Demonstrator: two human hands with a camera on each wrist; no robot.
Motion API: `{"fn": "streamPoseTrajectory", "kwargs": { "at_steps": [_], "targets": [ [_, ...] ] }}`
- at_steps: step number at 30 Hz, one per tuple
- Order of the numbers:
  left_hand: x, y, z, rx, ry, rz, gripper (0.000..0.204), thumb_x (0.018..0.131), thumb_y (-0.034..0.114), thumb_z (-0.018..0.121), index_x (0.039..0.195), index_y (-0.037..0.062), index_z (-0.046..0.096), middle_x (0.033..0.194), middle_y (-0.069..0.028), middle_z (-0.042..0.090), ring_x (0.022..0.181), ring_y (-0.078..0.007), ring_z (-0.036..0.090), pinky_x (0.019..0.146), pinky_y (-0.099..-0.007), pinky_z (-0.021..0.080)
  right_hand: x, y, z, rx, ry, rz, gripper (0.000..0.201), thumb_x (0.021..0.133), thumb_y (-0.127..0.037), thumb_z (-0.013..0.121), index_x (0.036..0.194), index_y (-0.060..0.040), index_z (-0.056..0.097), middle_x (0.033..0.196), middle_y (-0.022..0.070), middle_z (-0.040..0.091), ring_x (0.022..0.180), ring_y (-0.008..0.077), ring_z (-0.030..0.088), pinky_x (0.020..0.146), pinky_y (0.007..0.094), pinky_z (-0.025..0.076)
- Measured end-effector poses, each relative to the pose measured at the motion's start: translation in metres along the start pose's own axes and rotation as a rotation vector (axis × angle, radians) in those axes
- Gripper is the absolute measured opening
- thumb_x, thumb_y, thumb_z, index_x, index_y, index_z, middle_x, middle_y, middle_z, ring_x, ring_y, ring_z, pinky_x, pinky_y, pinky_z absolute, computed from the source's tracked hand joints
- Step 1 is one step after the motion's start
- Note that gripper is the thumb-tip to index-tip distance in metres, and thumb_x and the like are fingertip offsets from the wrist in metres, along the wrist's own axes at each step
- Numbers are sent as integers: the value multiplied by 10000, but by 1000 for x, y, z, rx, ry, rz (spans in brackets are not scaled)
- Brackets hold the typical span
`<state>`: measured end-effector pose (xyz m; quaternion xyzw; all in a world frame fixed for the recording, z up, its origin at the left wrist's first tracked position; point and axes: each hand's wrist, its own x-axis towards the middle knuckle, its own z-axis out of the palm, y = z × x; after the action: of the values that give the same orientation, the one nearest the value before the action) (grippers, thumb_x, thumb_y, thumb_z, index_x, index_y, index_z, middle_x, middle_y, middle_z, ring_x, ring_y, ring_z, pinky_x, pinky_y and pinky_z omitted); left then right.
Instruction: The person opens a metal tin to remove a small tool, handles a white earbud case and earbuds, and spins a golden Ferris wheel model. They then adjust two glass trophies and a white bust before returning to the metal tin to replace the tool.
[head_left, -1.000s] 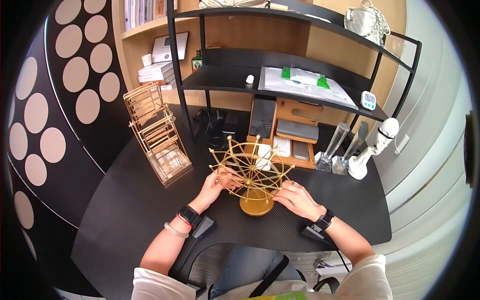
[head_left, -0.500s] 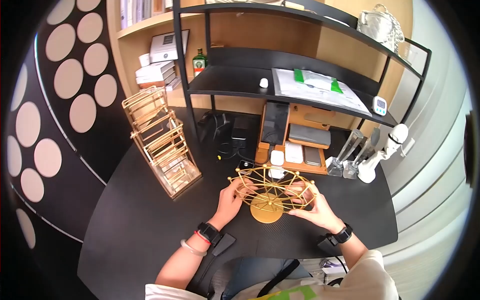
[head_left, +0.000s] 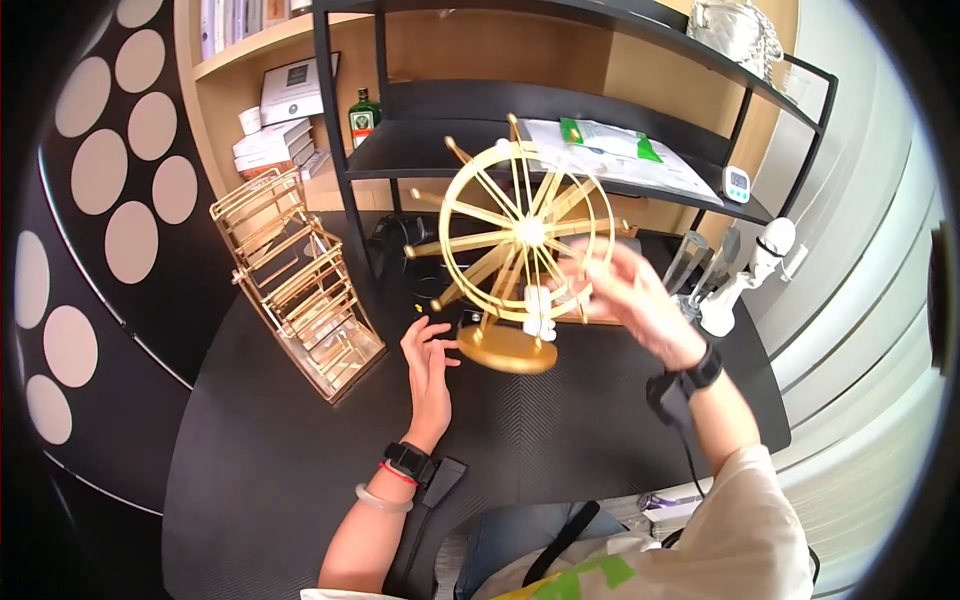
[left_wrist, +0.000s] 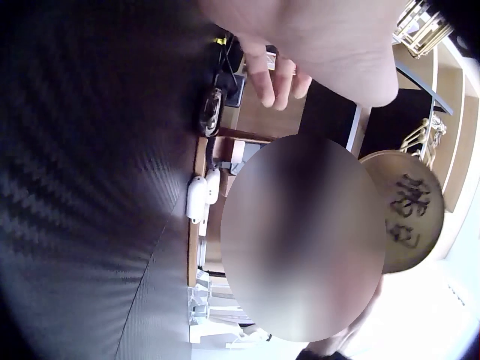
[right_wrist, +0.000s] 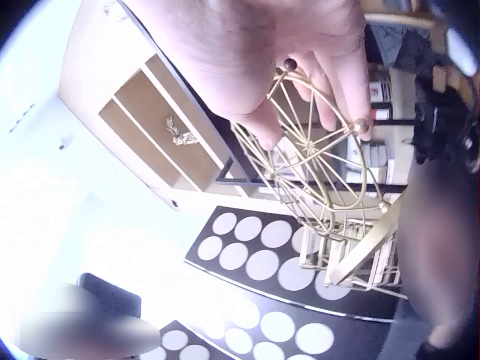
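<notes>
My right hand (head_left: 645, 305) grips the rim of a gold Ferris wheel ornament (head_left: 530, 232) at its right side. The right wrist view shows the thumb and fingers around the thin wire rim (right_wrist: 330, 199). Lifted off the desk, the ornament has its round gold base (head_left: 507, 352) hanging at a slant. Marks like dark handwriting show on the base's underside (left_wrist: 420, 217) in the left wrist view. Just left of the base, my left hand (head_left: 428, 385) is held with its fingers loosely extended and nothing in them.
A gold wire-framed tower (head_left: 320, 310) stands on the left of the black desk (head_left: 300, 480). Behind the wheel are a white earbud case (head_left: 540, 318) and a black shelf unit (head_left: 420, 150). A white figurine (head_left: 720, 305) and clear trophies (head_left: 685, 262) stand at right.
The ornament has risen from the desk, its wheel swinging up to face me more. My right hand has gone up with it. My left hand has let go of the wheel and moved left.
</notes>
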<state>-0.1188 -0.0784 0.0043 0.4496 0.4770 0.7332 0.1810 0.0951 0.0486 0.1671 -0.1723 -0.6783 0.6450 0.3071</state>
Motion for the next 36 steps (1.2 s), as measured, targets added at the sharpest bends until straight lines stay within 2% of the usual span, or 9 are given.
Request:
{"fn": "streamPoseTrajectory", "kwargs": {
  "at_steps": [3,4,6,16,21,26,28,34,36],
  "targets": [
    [0,-7,-5,12,89,-113,406,1062,337,392,1325,28,386,1128,-103,565,916,-152,595,748,-268,489,54,-30,17,81,-72,26,481,967,-342,623,1231,41,501,1173,155,623,1045,224,668,870,340,581],
    [0,-7,-5,-3,103,-146,384,1062,331,391,1305,34,405,1113,-93,571,898,-140,593,736,-262,483,71,-35,20,68,-68,48,480,995,-288,574,1344,25,470,1210,177,622,1073,258,660,925,375,562],
    [-1,-7,-6,20,84,-171,353,1068,336,362,1271,56,438,1099,-75,573,893,-133,576,746,-270,464,101,-41,21,46,-70,55,469,995,-284,577,1337,21,476,1203,173,628,1055,247,664,917,364,565],
    [-1,-8,-3,139,3,-238,322,1076,299,344,1153,43,525,999,-43,599,833,-97,574,703,-249,462,197,-46,25,170,-15,36,407,944,-326,653,1112,32,556,1145,203,637,956,252,677,899,360,578],
    [-2,-9,-3,154,-4,-255,287,1070,274,374,1129,47,538,971,-32,603,822,-91,571,691,-244,462,244,-48,14,224,54,82,570,909,-324,696,1275,49,467,1169,214,602,1021,340,664,913,395,571],
    [-3,-21,-2,137,-24,-202,248,1059,256,414,1125,55,543,939,-30,616,799,-90,580,673,-239,467,262,-47,9,145,46,-18,665,905,-340,701,1342,77,422,1243,231,558,1041,339,652,924,402,553],
    [-4,-21,-2,150,-31,-220,244,1056,255,422,1123,55,543,946,-30,618,802,-90,581,675,-236,468,265,-48,9,80,35,-62,559,934,-333,670,1286,43,454,1215,189,556,1117,282,603,960,376,537],
    [-3,-16,0,163,-33,-236,228,1033,235,484,1096,26,550,909,-78,643,794,-143,622,749,-284,509,267,-53,13,17,41,-124,611,938,-293,674,1343,76,402,1295,189,491,1220,324,535,993,402,518],
    [-3,-15,0,168,-42,-237,221,1031,230,488,1092,27,550,909,-78,643,796,-144,623,751,-285,511,265,-54,11,33,-2,-135,503,929,-275,691,1252,42,470,1261,173,505,1173,310,551,942,405,543]
  ]
}}
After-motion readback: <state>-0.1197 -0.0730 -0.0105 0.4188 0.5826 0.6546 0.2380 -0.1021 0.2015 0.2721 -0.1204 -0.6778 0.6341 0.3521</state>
